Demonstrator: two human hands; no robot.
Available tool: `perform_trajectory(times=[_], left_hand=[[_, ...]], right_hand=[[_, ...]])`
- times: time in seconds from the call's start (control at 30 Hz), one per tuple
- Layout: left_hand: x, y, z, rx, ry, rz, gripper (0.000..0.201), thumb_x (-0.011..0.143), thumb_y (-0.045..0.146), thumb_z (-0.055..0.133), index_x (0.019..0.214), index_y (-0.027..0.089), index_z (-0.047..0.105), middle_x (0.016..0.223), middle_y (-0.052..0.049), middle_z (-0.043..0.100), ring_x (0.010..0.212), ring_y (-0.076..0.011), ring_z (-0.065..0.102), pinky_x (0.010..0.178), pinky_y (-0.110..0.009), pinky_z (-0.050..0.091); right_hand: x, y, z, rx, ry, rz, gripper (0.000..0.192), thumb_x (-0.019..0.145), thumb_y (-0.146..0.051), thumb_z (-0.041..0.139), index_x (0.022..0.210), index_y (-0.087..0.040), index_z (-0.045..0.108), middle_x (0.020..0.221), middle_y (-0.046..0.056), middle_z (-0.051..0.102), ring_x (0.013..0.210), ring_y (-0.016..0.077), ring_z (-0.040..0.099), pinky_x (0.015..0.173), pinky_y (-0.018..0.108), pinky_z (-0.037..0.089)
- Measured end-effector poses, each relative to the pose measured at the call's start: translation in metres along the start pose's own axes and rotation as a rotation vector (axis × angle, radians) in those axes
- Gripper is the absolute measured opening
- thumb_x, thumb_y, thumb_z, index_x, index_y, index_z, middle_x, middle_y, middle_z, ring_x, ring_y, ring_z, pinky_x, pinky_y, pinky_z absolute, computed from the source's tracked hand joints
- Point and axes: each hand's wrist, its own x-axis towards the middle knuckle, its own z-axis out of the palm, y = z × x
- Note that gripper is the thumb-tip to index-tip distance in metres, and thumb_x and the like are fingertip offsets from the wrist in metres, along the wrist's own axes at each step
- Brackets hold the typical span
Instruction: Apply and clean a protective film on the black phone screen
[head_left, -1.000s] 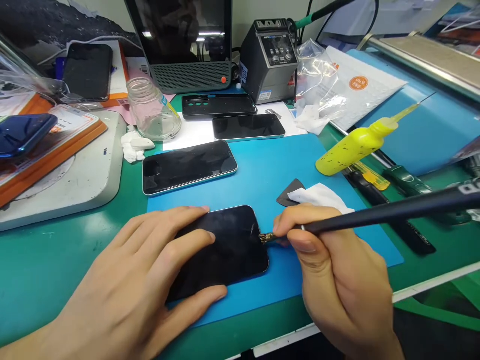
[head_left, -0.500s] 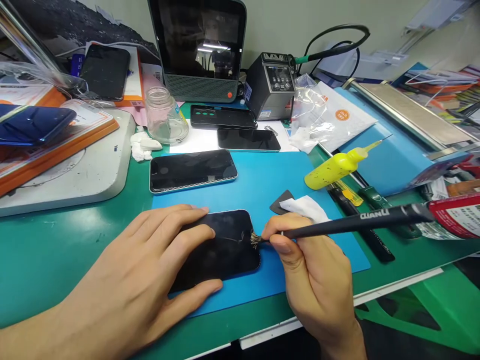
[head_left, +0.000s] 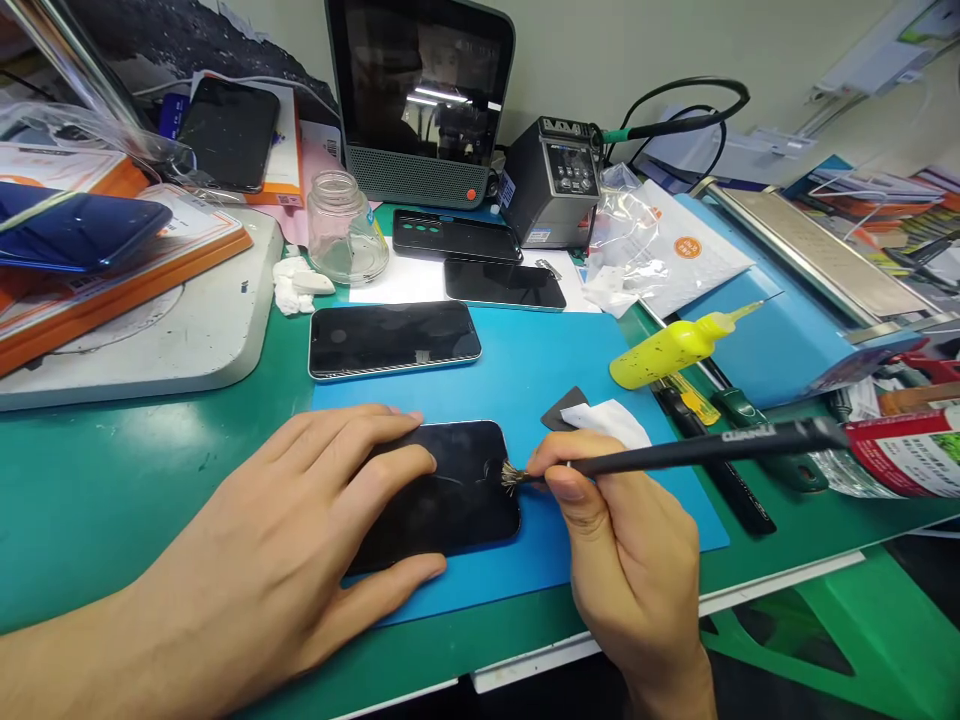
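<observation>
- On the blue mat (head_left: 600,350): dark phone (head_left: 457,490), screen up
- left hand (head_left: 300,560) spread flat on it, pinning it steady
- right hand (head_left: 622,540) pinches brush (head_left: 675,452), bristles touching phone's end edge

We see a glossy black glass phone (head_left: 450,495) lying on a smooth, matt blue mat (head_left: 525,360). At the phone's right edge sits the brush (head_left: 675,452), its handle matt black plastic and its bristles coarse and pale. Beyond the phone lies a second phone (head_left: 394,338), equally glossy with a shiny metal rim. Right of the phone rests a crumpled white paper wipe (head_left: 611,420), then a yellow plastic bottle (head_left: 664,350) speckled with dark spots. Behind the second phone stands a clear glass jar (head_left: 341,230). The desk (head_left: 112,480) under the mat is smooth green with a faint sheen.
</observation>
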Motion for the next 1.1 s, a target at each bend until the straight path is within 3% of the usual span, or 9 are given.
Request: perform_trajectory(times=[0.3, 0.4, 0.53, 0.67, 0.93, 1.0, 1.1], left_hand=[[-0.001, -0.001, 0.0, -0.01, -0.013, -0.011, 0.038, 0.113, 0.049, 0.059, 0.139, 0.021, 0.06, 0.145, -0.01, 0.066, 0.129, -0.0274, 0.061, 0.11, -0.044, 0.044], [-0.001, -0.001, 0.001, -0.002, -0.011, -0.013, 0.038, 0.113, 0.05, 0.059, 0.138, 0.022, 0.06, 0.145, -0.011, 0.066, 0.128, -0.0278, 0.063, 0.109, -0.044, 0.045], [-0.003, -0.001, 0.001, 0.002, -0.009, -0.011, 0.039, 0.113, 0.052, 0.059, 0.138, 0.022, 0.06, 0.145, -0.01, 0.066, 0.128, -0.0281, 0.063, 0.108, -0.045, 0.045], [-0.003, 0.0, 0.001, 0.005, -0.007, -0.011, 0.04, 0.114, 0.053, 0.057, 0.138, 0.022, 0.06, 0.145, -0.01, 0.066, 0.127, -0.0278, 0.063, 0.108, -0.045, 0.046], [-0.001, -0.001, 0.002, 0.008, -0.003, -0.014, 0.04, 0.114, 0.055, 0.056, 0.138, 0.024, 0.06, 0.144, -0.01, 0.068, 0.125, -0.0286, 0.065, 0.105, -0.047, 0.049], [-0.001, -0.002, 0.002, 0.012, 0.005, -0.006, 0.04, 0.114, 0.055, 0.056, 0.138, 0.023, 0.06, 0.144, -0.01, 0.069, 0.126, -0.0289, 0.066, 0.105, -0.047, 0.05], [0.0, -0.002, 0.003, 0.01, 0.018, 0.006, 0.042, 0.114, 0.056, 0.056, 0.138, 0.023, 0.06, 0.143, -0.011, 0.07, 0.125, -0.029, 0.067, 0.105, -0.047, 0.049]], right_hand=[[-0.004, 0.002, -0.001, 0.008, -0.01, 0.026, 0.018, 0.119, -0.025, 0.051, 0.107, -0.028, 0.064, 0.086, -0.006, 0.069, 0.07, 0.0098, 0.066, 0.068, 0.025, 0.051], [-0.006, 0.001, -0.002, -0.015, 0.014, 0.031, 0.018, 0.119, -0.025, 0.05, 0.11, -0.028, 0.064, 0.093, -0.006, 0.072, 0.079, 0.01, 0.069, 0.07, 0.025, 0.051], [-0.007, 0.001, -0.001, 0.039, -0.01, 0.045, 0.018, 0.12, -0.027, 0.051, 0.107, -0.029, 0.064, 0.085, -0.008, 0.067, 0.074, 0.0094, 0.067, 0.072, 0.024, 0.052], [-0.007, 0.002, -0.001, 0.02, 0.01, 0.048, 0.016, 0.12, -0.028, 0.051, 0.11, -0.03, 0.064, 0.095, -0.007, 0.073, 0.084, 0.0097, 0.07, 0.079, 0.024, 0.053], [-0.008, 0.003, -0.001, 0.099, -0.01, 0.09, 0.018, 0.118, -0.029, 0.055, 0.107, -0.029, 0.069, 0.087, -0.006, 0.071, 0.076, 0.0108, 0.068, 0.07, 0.025, 0.053], [-0.012, 0.003, 0.001, 0.143, 0.073, 0.113, 0.021, 0.117, -0.031, 0.057, 0.103, -0.028, 0.072, 0.085, -0.005, 0.071, 0.072, 0.0118, 0.068, 0.065, 0.026, 0.053], [-0.018, 0.008, -0.002, 0.143, 0.469, 0.146, 0.022, 0.117, -0.03, 0.059, 0.103, -0.026, 0.076, 0.079, -0.003, 0.068, 0.06, 0.0122, 0.06, 0.056, 0.028, 0.049]])
